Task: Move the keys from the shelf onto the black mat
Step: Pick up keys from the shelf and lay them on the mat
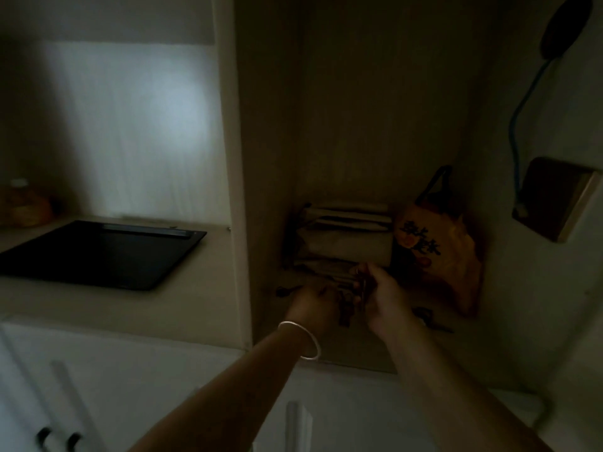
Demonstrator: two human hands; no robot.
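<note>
The scene is dim. Both my hands reach into a shelf niche [326,350] on the right. My right hand [381,295] pinches a bunch of keys [360,285] by the ring, and the keys hang between the two hands. My left hand [315,303], with a silver bangle on the wrist, is closed around dark dangling pieces [346,313] that look like more keys or a fob. A dark strap [287,290] lies on the shelf left of it. The black mat [98,252] lies on the counter to the left, beyond the niche's side panel.
A stack of papers or folders [346,239] and an orange printed bag [437,252] stand at the back of the niche. A small dark item [430,318] lies on the shelf at the right. An upright panel [235,190] separates niche and counter. Cabinet doors are below.
</note>
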